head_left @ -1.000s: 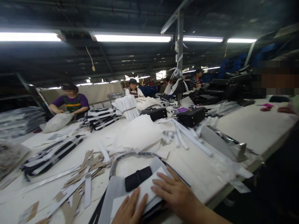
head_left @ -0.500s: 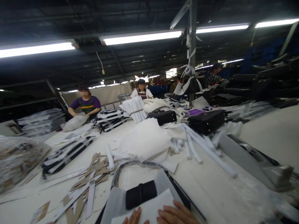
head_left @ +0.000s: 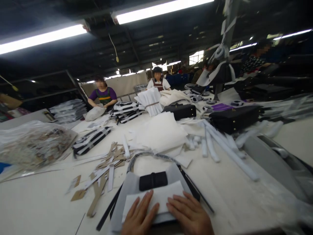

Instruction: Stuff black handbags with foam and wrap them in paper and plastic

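At the front of the table lies a black handbag point(head_left: 195, 190), mostly covered by pale wrapping sheets. Its plastic-wrapped handle point(head_left: 146, 153) arches away from me. A black rolled piece with a band round its middle point(head_left: 153, 180) rests on the grey-white sheet point(head_left: 130, 181). Nearer to me is a folded white foam sheet point(head_left: 162, 197). My left hand point(head_left: 141, 213) lies flat on the left part of that sheet, fingers spread. On its right part my right hand point(head_left: 188, 210) rests, also flat with fingers apart. What lies under the sheets is hidden.
Left of the bag lie cardboard strips point(head_left: 107, 174) and a clear plastic sack point(head_left: 44, 143). Beyond are white sheets point(head_left: 158, 132), foam tubes point(head_left: 230, 150) and black bags point(head_left: 179, 111). A grey tape dispenser point(head_left: 274, 160) stands right. Co-workers point(head_left: 104, 94) sit across the table.
The view has tilted down and turned left, so the bag and both hands show more fully. Both hands remain flat on the white foam sheet.
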The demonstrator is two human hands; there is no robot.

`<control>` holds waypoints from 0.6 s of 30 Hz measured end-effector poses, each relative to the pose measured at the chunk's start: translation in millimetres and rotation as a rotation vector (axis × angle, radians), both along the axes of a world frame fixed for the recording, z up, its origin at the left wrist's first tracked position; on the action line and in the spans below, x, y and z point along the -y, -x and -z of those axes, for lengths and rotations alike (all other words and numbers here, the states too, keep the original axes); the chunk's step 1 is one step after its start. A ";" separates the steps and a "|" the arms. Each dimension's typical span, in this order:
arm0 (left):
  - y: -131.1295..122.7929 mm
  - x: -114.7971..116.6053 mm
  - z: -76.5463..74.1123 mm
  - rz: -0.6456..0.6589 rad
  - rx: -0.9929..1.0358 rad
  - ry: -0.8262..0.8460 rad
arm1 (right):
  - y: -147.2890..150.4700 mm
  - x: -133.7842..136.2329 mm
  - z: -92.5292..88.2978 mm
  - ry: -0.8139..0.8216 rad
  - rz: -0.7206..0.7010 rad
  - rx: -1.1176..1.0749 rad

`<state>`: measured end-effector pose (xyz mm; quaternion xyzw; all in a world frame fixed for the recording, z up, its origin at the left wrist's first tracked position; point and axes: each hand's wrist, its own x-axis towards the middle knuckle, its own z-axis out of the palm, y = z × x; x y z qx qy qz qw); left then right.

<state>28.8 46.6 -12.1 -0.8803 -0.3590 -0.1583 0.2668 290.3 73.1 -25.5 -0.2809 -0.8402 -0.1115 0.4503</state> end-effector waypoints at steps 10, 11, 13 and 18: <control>-32.5 3.6 -21.1 -0.034 -0.047 0.278 | 8.7 13.3 -4.1 0.128 0.048 -0.073; -29.7 2.3 -13.2 -0.027 -0.015 0.229 | 7.4 14.6 -7.4 0.131 0.043 -0.049; -25.5 0.8 0.6 -0.024 0.060 0.147 | 1.7 21.7 -13.9 0.148 0.040 -0.018; -24.6 3.3 6.9 -0.043 0.114 0.129 | -25.5 60.9 -10.0 0.369 0.283 -0.339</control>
